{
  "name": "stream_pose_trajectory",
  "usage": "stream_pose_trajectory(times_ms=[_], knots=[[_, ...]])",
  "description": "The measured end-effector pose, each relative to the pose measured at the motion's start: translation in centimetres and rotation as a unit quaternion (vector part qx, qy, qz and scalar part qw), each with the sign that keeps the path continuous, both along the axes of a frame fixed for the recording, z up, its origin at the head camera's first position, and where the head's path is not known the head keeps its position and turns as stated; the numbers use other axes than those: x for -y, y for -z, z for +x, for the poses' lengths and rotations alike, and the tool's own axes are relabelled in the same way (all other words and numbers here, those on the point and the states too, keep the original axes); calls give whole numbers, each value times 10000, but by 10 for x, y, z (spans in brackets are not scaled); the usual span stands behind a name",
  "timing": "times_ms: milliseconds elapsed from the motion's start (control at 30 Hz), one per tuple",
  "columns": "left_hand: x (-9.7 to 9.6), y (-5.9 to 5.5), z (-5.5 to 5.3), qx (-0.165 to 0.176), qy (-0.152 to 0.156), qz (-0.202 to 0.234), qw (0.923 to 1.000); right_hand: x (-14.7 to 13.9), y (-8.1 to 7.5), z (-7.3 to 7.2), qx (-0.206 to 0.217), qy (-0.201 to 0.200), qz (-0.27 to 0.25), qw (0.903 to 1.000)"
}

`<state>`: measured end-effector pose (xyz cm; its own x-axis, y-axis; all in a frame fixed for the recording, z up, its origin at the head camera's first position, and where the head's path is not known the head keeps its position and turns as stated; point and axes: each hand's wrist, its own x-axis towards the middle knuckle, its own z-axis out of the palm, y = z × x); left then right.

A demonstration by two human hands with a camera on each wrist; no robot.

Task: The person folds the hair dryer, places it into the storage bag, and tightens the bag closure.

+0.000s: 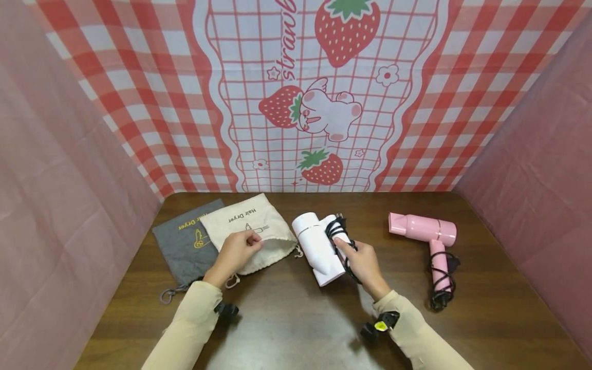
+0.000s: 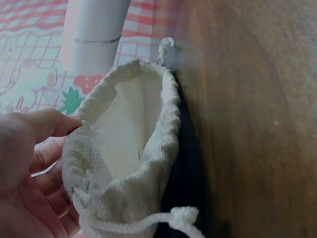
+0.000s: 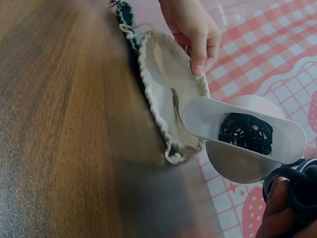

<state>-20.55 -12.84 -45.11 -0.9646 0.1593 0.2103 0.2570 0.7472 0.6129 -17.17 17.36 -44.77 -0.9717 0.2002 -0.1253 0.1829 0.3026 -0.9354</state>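
My left hand (image 1: 238,252) pinches the upper rim of a cream drawstring bag (image 1: 245,216) printed "Hair Dryer". The bag's mouth gapes wide toward me, and its pale lining (image 2: 129,119) shows in the left wrist view. To the right of that mouth, my right hand (image 1: 364,262) grips a white hair dryer (image 1: 316,249) by its handle, which has a black cord (image 1: 336,227) wound round it. The dryer is tilted, apart from the bag in the head view. Its flat nozzle (image 3: 198,119) faces the camera in the right wrist view.
A grey drawstring bag (image 1: 178,252) lies partly under the cream one at the left. On the right of the wooden table (image 1: 287,318) rests a pink hair dryer (image 1: 423,229) with its cord wrapped on the handle. A checked strawberry cloth (image 1: 240,103) hangs behind.
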Motion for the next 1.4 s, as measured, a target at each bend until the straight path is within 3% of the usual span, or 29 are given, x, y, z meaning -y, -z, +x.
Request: stream_pose_trajectory(times_ms=[233,600,933,1167,1400], knots=[[-14,-7,-8,-100,39,134,9999,1,0,2,58,-18,-95,9999],[-33,-20,-16,15,-378,575,9976,1,1,3,41,-7,45,10000],[-44,-21,-31,232,-818,815,9930,5,-3,5,-88,-232,209,9995],[-56,-26,-31,206,-853,1203,9889,8,-2,6,-54,-277,166,9995],[-66,-28,-29,106,-863,1376,9867,10,4,8,-131,-294,451,9985]])
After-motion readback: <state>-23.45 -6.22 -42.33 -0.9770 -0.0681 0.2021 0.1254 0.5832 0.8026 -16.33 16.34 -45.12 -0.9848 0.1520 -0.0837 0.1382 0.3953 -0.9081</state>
